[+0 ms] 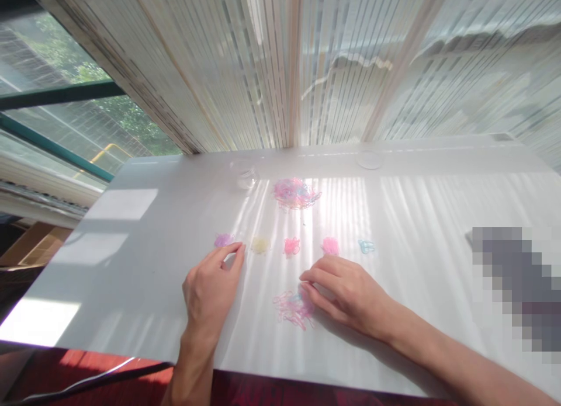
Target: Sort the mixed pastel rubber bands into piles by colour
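Note:
My left hand (213, 283) hovers by the purple pile of small rubber bands (224, 240), thumb and forefinger pinched together; whatever is between the tips is too small to see. Over the right edge of a mixed pile of rubber bands (291, 309), my right hand (346, 286) has its thumb and fingertips drawn close, and I cannot make out what they hold. A row runs on from the purple pile: yellow bands (260, 245), red-pink bands (291, 246), pink bands (330, 246) and a few blue bands (366, 246). Farther back lies a larger mixed heap (295, 193).
A clear container (246, 178) stands at the back of the white table (144, 266), and a clear round lid (369, 159) lies to its right. A blurred-out dark object (521, 283) is at the right. Pleated blinds (272, 67) hang behind the table.

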Demonstrator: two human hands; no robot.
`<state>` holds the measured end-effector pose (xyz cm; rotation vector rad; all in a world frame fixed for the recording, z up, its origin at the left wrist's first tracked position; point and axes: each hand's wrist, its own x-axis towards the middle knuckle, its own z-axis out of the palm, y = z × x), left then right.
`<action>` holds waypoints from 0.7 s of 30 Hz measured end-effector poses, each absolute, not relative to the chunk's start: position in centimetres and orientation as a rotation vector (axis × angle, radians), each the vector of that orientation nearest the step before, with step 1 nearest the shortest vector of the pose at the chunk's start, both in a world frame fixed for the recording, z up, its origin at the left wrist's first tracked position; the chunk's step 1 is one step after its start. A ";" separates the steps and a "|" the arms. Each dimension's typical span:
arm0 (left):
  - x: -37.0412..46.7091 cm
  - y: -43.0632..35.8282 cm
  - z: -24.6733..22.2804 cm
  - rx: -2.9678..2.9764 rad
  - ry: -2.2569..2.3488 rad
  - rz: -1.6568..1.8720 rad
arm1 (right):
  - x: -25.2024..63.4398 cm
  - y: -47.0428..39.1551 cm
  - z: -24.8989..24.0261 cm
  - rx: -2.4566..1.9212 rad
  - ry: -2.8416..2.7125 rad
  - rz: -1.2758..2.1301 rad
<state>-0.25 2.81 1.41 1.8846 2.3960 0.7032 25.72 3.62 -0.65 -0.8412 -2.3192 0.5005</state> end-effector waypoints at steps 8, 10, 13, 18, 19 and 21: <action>0.1 2.7 1.4 1.975 2.331 0.576 | 25.8 3.6 -0.5 -0.842 -2.346 0.536; 0.0 2.7 1.5 1.986 2.314 0.562 | 25.8 3.6 -0.5 -0.841 -2.352 0.530; -0.1 2.9 1.6 1.966 2.288 0.543 | 25.8 3.6 -0.8 -0.842 -2.355 0.523; 0.2 3.8 1.6 1.911 2.259 0.442 | 25.8 3.5 -0.9 -0.845 -2.359 0.541; 0.3 4.0 1.6 1.918 2.249 0.415 | 25.8 3.5 -0.8 -0.850 -2.365 0.541; 0.5 4.2 1.6 1.951 2.220 0.361 | 25.8 3.5 -0.7 -0.860 -2.377 0.528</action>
